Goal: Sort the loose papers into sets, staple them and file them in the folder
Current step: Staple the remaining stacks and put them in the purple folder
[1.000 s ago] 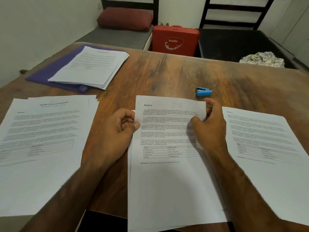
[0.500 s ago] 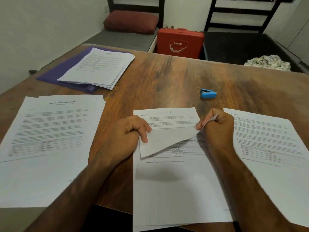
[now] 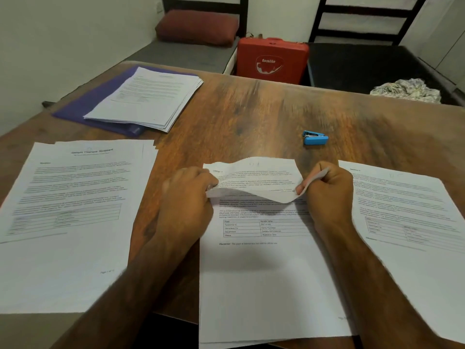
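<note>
A pile of printed sheets (image 3: 264, 273) lies in front of me on the wooden table (image 3: 251, 117). Its top sheets are curled back at the upper edge. My left hand (image 3: 186, 200) grips the left side of the curled part and my right hand (image 3: 327, 190) pinches its right corner. Another paper pile (image 3: 68, 210) lies at the left, and one (image 3: 415, 222) at the right. A purple folder (image 3: 83, 107) at the far left carries a stack of papers (image 3: 151, 96). A small blue stapler (image 3: 315, 138) sits beyond my right hand.
Behind the table stand a red case (image 3: 273, 61), a bench with a dark red cushion (image 3: 196, 27), a black seat (image 3: 364, 64) and a crumpled cloth (image 3: 407, 90). The table's near edge runs under the papers, which overhang it.
The top sheets of the middle pile, flat a second ago, have been lifted and curled back by both hands. The view has shifted slightly.
</note>
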Demonstrator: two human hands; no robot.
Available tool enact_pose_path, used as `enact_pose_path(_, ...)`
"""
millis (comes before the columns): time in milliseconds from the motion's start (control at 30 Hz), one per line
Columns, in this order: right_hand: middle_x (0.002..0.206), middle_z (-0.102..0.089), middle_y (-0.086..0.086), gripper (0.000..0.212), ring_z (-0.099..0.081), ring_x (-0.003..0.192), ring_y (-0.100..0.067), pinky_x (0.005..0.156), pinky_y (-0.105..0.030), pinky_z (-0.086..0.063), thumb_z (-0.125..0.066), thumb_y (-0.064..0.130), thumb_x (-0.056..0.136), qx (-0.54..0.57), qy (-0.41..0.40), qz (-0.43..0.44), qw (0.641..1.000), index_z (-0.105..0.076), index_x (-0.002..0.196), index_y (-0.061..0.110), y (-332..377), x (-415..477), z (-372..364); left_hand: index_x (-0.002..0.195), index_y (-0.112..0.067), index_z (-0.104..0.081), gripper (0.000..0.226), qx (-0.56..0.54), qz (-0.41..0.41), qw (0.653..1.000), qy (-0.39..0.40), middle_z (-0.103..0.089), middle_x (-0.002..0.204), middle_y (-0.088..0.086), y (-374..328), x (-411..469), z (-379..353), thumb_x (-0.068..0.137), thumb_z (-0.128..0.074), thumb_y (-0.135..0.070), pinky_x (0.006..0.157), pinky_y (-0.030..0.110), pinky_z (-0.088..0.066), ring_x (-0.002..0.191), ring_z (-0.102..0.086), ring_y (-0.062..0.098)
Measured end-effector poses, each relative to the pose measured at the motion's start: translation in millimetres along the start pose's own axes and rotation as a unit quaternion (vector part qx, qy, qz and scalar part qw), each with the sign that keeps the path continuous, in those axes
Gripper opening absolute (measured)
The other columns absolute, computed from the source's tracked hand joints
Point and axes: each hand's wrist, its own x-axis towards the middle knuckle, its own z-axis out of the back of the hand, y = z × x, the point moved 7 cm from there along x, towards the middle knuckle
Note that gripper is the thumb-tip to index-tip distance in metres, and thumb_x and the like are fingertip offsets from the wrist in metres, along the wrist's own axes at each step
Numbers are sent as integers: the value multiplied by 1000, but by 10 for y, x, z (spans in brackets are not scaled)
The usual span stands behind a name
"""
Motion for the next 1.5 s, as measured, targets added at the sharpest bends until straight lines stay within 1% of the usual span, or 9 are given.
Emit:
enact_pose_path(100,86,-67,5,16,-63,79,-6,61,-6,-50,-57,-2,94,20,-8,1,1000,-65,92,12,61,-39,16,123,-20,-68,27,-80,62,995,-5,-67,127,2,29,11,55,96,-68,-23,100,39,-51,109,-60,21)
enact_pose_path(167,97,-65,16,35,-63,86,1,63,-3,-48,-62,-3,92,33,-2,-16,999,-57,113,24,60,-42,-9,130,-20,-62,33,-111,121,986,-26,-62,133,1,61,-17,159,97,-66,-22,96,27,-45,105,-57,16)
enact_pose_path(300,120,-63,9,63,-65,107,-13,92,-27,-56,-77,3,84,-22,-5,-17,1000,-49,135,27,6,5,-35,146,-24,-46,46,-87,171,980,-51,-49,152,0,83,-106,298,102,-59,-26,108,25,-36,125,-54,21)
enact_pose_path(467,117,-72,9,44,-69,96,-14,85,-37,-62,-75,29,76,-157,9,41,987,-62,117,35,160,-30,8,121,-18,-68,26,-49,43,997,-43,-62,131,4,5,-57,119,94,-70,-20,98,31,-46,113,-57,21)
enact_pose_path(700,132,-60,1,35,-59,120,-19,108,-42,-46,-67,4,89,-113,25,20,993,-66,117,24,215,-59,115,126,-26,-67,33,42,-5,999,-32,-58,137,2,-187,-13,96,94,-71,-28,111,43,-37,124,-51,23)
enact_pose_path(900,125,-63,4,17,-58,117,-19,102,-39,-38,-71,19,93,-170,-18,20,985,-67,104,32,66,-120,630,124,-26,-69,31,-36,-106,994,13,-64,125,0,-1164,15,-123,95,-60,-21,105,40,-43,117,-53,21)
enact_pose_path(1067,136,-58,-1,31,-46,131,-26,108,-46,-31,-66,15,89,-266,-40,-44,962,-68,115,31,-251,-145,1284,136,-19,-60,49,60,-139,981,124,-53,143,8,-1990,-66,-643,104,-43,-51,111,45,-36,132,-46,27)
enact_pose_path(1200,147,-53,1,39,-41,140,-24,116,-53,-27,-66,38,92,-335,-69,-82,936,-62,130,31,-633,-236,1654,145,-19,-48,72,131,-147,967,163,-47,145,7,-2316,-211,-935,98,-35,-72,114,47,-29,135,-39,27)
enact_pose_path(1500,160,-45,-1,60,-36,150,-28,124,-59,-21,-47,60,96,-379,-67,-102,917,-51,145,27,-931,-210,1703,139,-24,-53,63,89,-130,977,142,-45,141,2,-2465,-259,-1132,96,-45,-69,115,42,-30,133,-37,23)
